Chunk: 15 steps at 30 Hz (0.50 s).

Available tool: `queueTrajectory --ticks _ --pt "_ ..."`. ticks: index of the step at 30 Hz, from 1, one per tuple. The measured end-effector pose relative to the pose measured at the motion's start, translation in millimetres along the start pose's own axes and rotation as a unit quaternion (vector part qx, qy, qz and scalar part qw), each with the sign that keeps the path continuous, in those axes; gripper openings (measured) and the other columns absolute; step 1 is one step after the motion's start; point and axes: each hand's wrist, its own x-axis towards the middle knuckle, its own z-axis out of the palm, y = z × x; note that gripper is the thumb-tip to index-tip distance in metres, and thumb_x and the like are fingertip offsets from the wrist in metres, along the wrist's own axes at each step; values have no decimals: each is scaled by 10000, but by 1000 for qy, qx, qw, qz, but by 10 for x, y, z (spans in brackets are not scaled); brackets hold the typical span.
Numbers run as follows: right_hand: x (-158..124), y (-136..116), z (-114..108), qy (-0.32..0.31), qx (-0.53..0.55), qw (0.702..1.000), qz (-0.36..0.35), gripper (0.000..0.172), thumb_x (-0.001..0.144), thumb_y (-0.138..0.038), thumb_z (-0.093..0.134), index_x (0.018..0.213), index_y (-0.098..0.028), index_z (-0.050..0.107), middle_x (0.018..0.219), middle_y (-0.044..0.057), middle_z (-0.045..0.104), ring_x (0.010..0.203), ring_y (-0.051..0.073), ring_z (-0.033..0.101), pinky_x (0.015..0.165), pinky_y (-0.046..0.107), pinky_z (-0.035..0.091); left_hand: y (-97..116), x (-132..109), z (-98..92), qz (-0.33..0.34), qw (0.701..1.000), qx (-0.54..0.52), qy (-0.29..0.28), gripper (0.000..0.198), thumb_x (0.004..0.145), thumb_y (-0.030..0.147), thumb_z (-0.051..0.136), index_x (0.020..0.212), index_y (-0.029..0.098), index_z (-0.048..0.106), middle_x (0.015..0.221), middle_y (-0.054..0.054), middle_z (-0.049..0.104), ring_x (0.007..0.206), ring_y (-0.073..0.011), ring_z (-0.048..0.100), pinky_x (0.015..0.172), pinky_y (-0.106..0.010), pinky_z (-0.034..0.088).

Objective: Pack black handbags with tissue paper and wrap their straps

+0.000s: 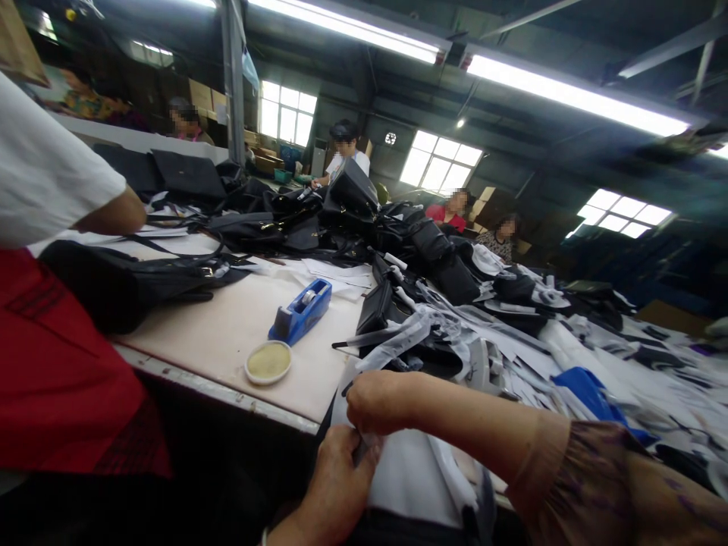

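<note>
At the table's front edge, my left hand [341,478] and my right hand [378,402] are close together, fingers closed at the upper part of a black bag [424,527]. White paper [412,474] covers much of the bag's front. A narrow greyish strip shows between my left thumb and fingers; what exactly is pinched there is mostly hidden. My right hand is curled above the left, with a dark tip sticking out beside its knuckles. Just beyond my hands lies a strap in clear plastic wrap [392,341], beside another black bag [375,307].
A blue tape dispenser [304,311] and a round dish with a yellowish pad [269,362] sit on the pale table [210,341]. Black bags [296,227] are piled behind. Papers and a blue item [591,390] lie right. A person in a red apron [68,364] stands close left.
</note>
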Motion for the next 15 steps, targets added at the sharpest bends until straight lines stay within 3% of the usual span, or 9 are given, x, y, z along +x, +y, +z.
queueTrajectory --ticks 7,15 --pt "-76 -180 142 81 -11 996 17 63 796 -125 668 793 -126 731 840 92 722 778 235 638 631 333 458 129 17 -28 -11 999 -22 -31 231 864 321 555 779 144 678 826 -92 731 823 -266 667 647 -297 461" --pt "-297 -424 517 193 27 974 113 59 756 -115 605 778 -144 652 827 86 618 758 223 521 607 338 398 116 29 -18 -20 1000 1 -10 316 858 390 553 695 150 676 734 -65 712 749 -243 627 626 -299 432"
